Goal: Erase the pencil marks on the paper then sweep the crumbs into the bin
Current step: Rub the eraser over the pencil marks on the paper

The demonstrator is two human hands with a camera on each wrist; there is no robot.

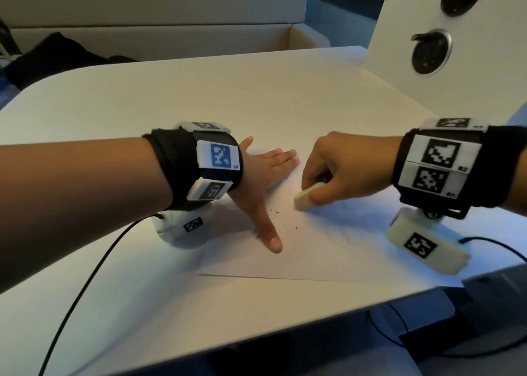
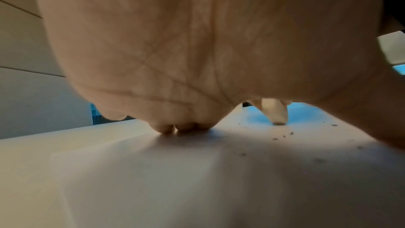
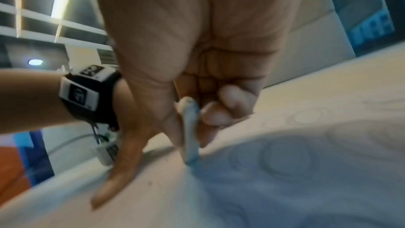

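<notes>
A white sheet of paper [image 1: 328, 247] lies on the table. My left hand [image 1: 265, 181] presses flat on its left part, fingers straight and thumb spread toward me. My right hand [image 1: 336, 170] pinches a white eraser [image 1: 306, 197] between thumb and curled fingers, its lower end touching the paper. Dark eraser crumbs [image 1: 285, 218] are scattered between the two hands. In the right wrist view the eraser [image 3: 190, 136] stands on edge on the paper [image 3: 285, 179], where faint pencil circles [image 3: 285, 159] show. From the left wrist, the eraser [image 2: 276, 112] is seen beyond my palm, with crumbs [image 2: 285, 134] around it.
The white table [image 1: 199, 104] has a rounded far left corner and a front edge near me. A white upright panel [image 1: 456, 47] with round sockets stands at the far right. Black cables [image 1: 85, 290] trail from both wrists. A beige bench with a dark garment [image 1: 51, 59] lies behind.
</notes>
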